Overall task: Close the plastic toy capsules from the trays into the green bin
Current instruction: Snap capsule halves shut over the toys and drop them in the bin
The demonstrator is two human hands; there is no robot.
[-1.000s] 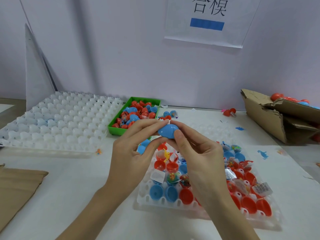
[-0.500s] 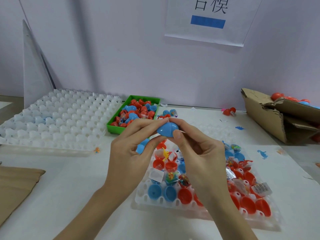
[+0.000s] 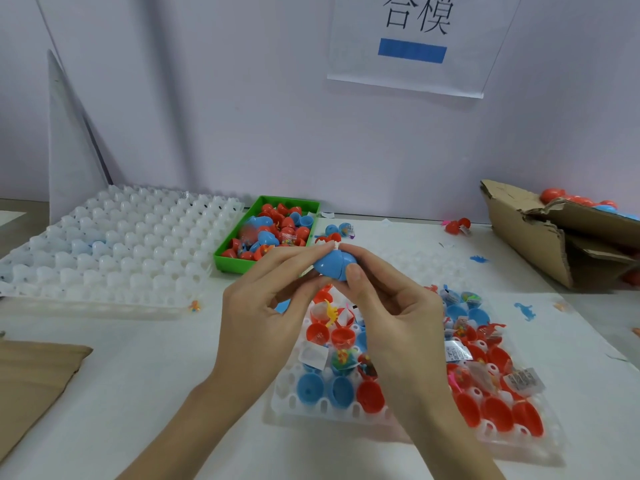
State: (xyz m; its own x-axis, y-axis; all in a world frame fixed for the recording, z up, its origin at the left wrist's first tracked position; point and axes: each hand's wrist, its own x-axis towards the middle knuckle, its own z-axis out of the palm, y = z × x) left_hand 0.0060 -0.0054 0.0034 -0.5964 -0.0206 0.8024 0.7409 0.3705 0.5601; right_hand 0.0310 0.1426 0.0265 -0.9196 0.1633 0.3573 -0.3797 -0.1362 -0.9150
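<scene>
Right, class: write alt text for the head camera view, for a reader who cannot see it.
Two hands, left hand and right hand, pinch a blue capsule together above a white tray of open red and blue capsule halves. Behind them a green bin holds capsules, beside a big white tray with nearly all its cups bare.

Torn cardboard box (image 3: 540,237) far right, wall sign (image 3: 415,43) above.

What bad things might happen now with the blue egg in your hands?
A bit of white wrapper sticks out at the seam of the blue capsule that both hands, left hand and right hand, pinch, so it may not snap shut. If it slips, it could drop onto the open halves in the tray below and knock toys out.
</scene>
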